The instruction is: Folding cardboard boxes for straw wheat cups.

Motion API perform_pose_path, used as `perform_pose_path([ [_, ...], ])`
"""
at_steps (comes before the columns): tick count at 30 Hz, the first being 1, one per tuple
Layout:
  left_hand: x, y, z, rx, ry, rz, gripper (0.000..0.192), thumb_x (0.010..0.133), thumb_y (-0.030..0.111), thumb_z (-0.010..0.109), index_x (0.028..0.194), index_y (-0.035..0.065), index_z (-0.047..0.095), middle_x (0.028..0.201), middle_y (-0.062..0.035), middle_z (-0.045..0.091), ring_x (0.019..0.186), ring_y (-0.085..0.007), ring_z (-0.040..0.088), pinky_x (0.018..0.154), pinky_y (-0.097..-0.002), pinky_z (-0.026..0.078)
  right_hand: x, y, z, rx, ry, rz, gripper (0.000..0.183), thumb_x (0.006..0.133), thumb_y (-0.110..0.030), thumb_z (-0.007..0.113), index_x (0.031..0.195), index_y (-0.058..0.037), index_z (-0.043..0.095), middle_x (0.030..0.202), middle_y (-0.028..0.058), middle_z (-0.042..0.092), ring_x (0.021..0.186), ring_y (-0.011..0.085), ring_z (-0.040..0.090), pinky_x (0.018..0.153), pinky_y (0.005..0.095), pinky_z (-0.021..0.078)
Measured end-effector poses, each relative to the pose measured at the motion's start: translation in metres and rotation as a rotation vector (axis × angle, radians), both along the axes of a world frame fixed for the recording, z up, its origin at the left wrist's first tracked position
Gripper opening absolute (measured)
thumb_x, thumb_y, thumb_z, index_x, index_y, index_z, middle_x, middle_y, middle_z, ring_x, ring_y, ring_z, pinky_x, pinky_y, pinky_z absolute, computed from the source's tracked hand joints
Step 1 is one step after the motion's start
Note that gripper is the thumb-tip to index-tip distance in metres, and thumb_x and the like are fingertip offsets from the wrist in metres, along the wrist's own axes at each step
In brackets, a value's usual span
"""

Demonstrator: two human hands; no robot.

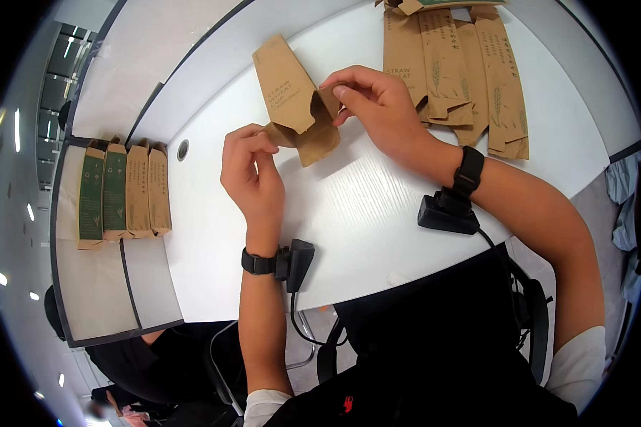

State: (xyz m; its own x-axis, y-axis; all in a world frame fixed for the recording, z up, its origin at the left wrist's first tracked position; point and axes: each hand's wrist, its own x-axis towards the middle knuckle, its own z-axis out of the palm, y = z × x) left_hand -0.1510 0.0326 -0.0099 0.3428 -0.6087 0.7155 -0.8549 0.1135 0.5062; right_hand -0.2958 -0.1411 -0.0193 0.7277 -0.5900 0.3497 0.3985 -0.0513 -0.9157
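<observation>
Over the white desk, a brown cardboard box [288, 88] is opened out, its near end unclosed and its flaps spread. My left hand [253, 168] pinches the left side flap between thumb and fingers. On the other side, my right hand [376, 104] has the right side flap gripped between thumb and forefinger. A longer end flap [318, 147] hangs out toward me between the two hands. Printing and a wheat motif mark this kind of box. The inside of the box is mostly in shadow.
Several flattened cardboard boxes [454, 69] lie overlapped at the back right. Several formed boxes [125, 189], some with green sides, stand in a row by the left partition [93, 288]. A round cable grommet [182, 150] is set in the desk [352, 213]. Wired black devices [448, 213] are strapped to both wrists.
</observation>
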Motion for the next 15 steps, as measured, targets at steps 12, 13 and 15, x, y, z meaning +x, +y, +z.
perform_pose_path([
  [12,-0.014,-0.006,0.012,0.093,-0.103,0.032,0.063,0.069,0.006,0.091,0.123,0.0051,0.058,0.122,-0.0117,0.056,0.105,-0.0234,0.061,0.074,-0.0324,0.057,-0.001,0.001,0.000,-0.010,-0.046,-0.006,0.022,0.104,-0.007,0.053,0.118,0.0007,0.069,0.107,0.0076,0.070,0.095,0.0127,0.066,0.079,0.0287,0.0596],
  [13,-0.014,-0.007,0.010,0.047,-0.061,0.051,0.060,0.071,0.004,0.090,0.122,0.0046,0.059,0.121,-0.0114,0.057,0.105,-0.0225,0.062,0.073,-0.0316,0.058,-0.001,0.001,0.001,-0.010,-0.046,-0.005,0.022,0.104,-0.007,0.053,0.118,0.0007,0.069,0.107,0.0076,0.070,0.095,0.0127,0.066,0.079,0.0287,0.0596],
  [15,-0.014,-0.009,0.007,0.001,-0.073,0.034,0.051,0.075,-0.001,0.086,0.118,0.0033,0.060,0.118,-0.0112,0.057,0.100,-0.0203,0.062,0.069,-0.0288,0.061,-0.003,0.003,0.003,-0.021,-0.045,0.018,0.023,0.104,-0.008,0.053,0.118,-0.0001,0.070,0.108,0.0069,0.070,0.098,0.0123,0.065,0.082,0.0288,0.0581],
])
